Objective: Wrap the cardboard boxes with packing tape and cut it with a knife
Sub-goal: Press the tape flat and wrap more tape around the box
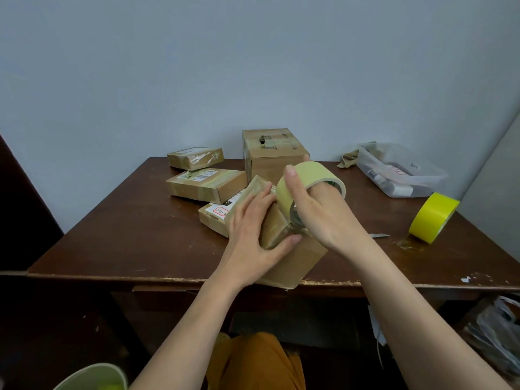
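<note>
A small cardboard box [271, 229] stands tilted on a larger flat box [295, 263] at the table's front edge. My left hand [253, 235] grips the small box, fingers on its top and thumb at its near corner. My right hand [318, 215] holds a pale yellow roll of packing tape [306, 175], fingers through the core, thumb on the outside, pressed against the box's right side. A clear strip of tape runs from the roll onto the box. A knife blade [380, 235] lies on the table right of my right wrist.
A tall box [273, 153] stands at the back, with three taped flat boxes [205, 184] to its left. A bright yellow tape roll [432, 218] lies at the right, behind it a clear plastic tub [402, 173]. The brown table [126, 229] is bare at the left.
</note>
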`<state>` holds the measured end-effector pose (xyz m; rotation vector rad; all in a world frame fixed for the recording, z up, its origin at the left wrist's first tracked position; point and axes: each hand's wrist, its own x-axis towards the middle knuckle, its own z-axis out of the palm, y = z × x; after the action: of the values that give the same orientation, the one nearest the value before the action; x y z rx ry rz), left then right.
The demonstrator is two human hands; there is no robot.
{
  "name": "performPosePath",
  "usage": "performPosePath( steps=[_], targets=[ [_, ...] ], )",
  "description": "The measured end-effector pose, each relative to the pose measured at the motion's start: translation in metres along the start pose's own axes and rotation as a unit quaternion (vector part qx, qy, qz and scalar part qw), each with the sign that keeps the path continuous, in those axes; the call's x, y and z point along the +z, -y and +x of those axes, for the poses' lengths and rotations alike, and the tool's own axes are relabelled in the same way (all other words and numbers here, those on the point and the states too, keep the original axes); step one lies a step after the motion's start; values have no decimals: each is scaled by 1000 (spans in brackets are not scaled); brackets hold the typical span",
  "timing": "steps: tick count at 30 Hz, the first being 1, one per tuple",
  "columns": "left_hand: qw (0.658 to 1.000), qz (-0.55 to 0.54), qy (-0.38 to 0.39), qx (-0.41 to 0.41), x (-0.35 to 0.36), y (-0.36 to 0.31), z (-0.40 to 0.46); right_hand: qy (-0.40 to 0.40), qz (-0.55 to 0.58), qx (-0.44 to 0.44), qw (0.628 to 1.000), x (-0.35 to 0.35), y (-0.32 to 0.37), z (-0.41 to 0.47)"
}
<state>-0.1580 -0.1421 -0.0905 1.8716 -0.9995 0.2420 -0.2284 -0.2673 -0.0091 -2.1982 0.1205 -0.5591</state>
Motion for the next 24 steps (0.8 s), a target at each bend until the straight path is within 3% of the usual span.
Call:
performPosePath(
  steps=[4, 9, 14, 17, 24],
  targets=[
    [996, -84, -12, 13, 3, 8, -4, -48, -56, -52, 996, 7, -4, -2],
    [996, -86, -32, 23, 4, 15, -6, -115, -99, -73, 986, 17, 0, -7],
    [993, -104, -62, 9, 8, 34, -24, -167, -223, -21, 960, -2, -19, -3],
    [990, -126, -54, -24, 16, 37, -33, -157, -194, 11, 968, -6, -34, -1],
    [992, -100, -70, -6, 20, 41, -30, -162, -173, 21, 971, -13, -58, -4]
  ],
)
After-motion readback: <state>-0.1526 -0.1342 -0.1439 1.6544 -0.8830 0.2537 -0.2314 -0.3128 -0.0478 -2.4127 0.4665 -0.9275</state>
